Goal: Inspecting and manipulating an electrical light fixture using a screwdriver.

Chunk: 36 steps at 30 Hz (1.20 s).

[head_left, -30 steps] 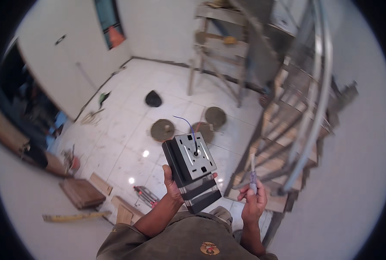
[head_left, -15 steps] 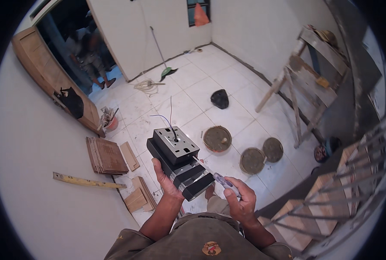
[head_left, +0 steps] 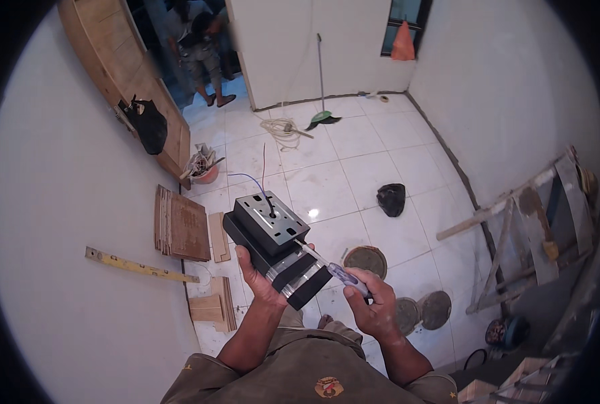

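A black box-shaped wall lamp [head_left: 251, 239], with clear bands toward its near end, rests in my left hand [head_left: 265, 289]; the thumb lies along its side and the other fingers are mostly hidden underneath. Its metal mounting plate [head_left: 283, 221] faces up, and a blue wire and a reddish-brown wire [head_left: 264, 168] stick out of the middle. My right hand [head_left: 375, 311] is closed around the handle of a screwdriver [head_left: 346, 277]. The screwdriver's shaft reaches to the near side edge of the plate; whether its tip sits in a screw is too small to tell.
Mortar-filled tubs [head_left: 366, 261] and a black plastic bag [head_left: 391, 200] stand on the tiles. Left are a spirit level [head_left: 142, 267], stacked brown boards [head_left: 182, 223] and an open door [head_left: 121, 60]. A wooden trestle [head_left: 509, 222] is right. Beyond the doorway stands a person [head_left: 202, 54].
The view has swung left, so the room appears further right and the doorway shows more. Both hands keep their hold; the lamp and screwdriver have barely moved relative to each other.
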### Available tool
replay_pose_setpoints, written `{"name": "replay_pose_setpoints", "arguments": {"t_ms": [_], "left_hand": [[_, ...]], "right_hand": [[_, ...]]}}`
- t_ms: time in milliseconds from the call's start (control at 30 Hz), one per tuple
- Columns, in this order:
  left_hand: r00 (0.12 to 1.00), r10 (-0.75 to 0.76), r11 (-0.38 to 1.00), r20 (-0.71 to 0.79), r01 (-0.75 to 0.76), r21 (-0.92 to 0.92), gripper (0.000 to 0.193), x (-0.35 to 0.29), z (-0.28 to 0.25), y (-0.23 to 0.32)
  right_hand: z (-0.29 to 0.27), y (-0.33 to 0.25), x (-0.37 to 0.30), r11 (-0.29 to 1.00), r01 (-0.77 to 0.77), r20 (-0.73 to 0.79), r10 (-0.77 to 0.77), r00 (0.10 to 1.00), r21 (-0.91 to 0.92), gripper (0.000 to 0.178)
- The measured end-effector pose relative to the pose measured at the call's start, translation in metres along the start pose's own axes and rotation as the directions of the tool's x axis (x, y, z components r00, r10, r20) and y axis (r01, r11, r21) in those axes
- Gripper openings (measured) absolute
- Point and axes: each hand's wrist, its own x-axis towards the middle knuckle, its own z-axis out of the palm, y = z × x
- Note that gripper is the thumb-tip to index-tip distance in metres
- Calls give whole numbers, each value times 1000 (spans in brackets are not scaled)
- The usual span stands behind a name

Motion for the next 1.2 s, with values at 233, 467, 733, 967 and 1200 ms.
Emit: {"name": "replay_pose_setpoints", "arguments": {"t_ms": [233,467,733,967,1200], "left_hand": [[998,43,987,-53,-50,-150,96,115,-41,76],[992,126,964,-2,-123,-235,103,237,-69,180],[982,-74,989,172,95,-113,122,323,-113,241],[984,-102,919,-144,149,366,135,418,-169,285],[964,-243,961,-107,255,107,137,543,-189,351]], "right_hand": [[75,46,137,996,-89,84,87,993,10,28],[154,76,269,948,-218,89,203,975,233,30],[260,146,407,830,-365,110,353,929,422,21],[297,209,525,984,-143,319,102,942,107,28],[317,260,724,916,-399,540,313,781,46,29]]}}
